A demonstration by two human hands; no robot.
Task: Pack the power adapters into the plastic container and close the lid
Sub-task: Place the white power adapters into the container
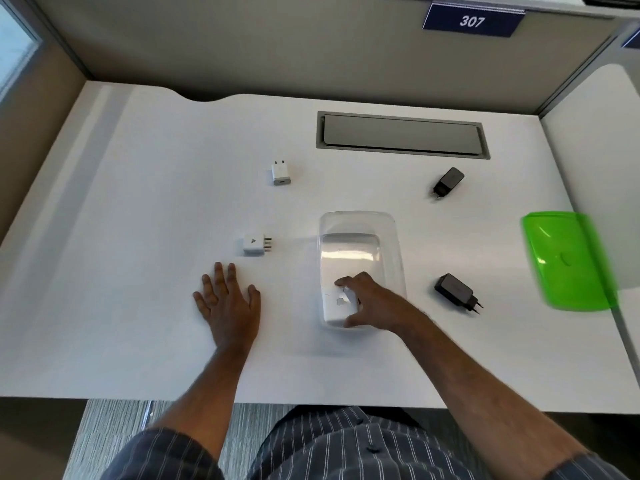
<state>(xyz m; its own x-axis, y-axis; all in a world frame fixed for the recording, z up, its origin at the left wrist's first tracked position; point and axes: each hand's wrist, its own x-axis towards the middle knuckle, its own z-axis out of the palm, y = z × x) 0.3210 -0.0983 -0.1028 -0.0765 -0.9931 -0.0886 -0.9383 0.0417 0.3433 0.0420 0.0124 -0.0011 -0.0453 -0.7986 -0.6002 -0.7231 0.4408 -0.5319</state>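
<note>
The clear plastic container (pixel 360 268) sits open at the desk's (pixel 138 202) middle. Inside its near end, the right hand (pixel 367 299) grips a white square adapter (pixel 337 306) bearing a pale logo. The left hand (pixel 227 299) lies flat, fingers spread, holding nothing. The green lid (pixel 568 261) rests far right. A blue sign (pixel 472 20) reads "307".

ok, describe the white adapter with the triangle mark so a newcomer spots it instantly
Start at the clear plastic container mid-desk and look just left of it. The white adapter lies there, above the flat left hand, prongs pointing at the container. Only it bears a dark triangle.
</note>
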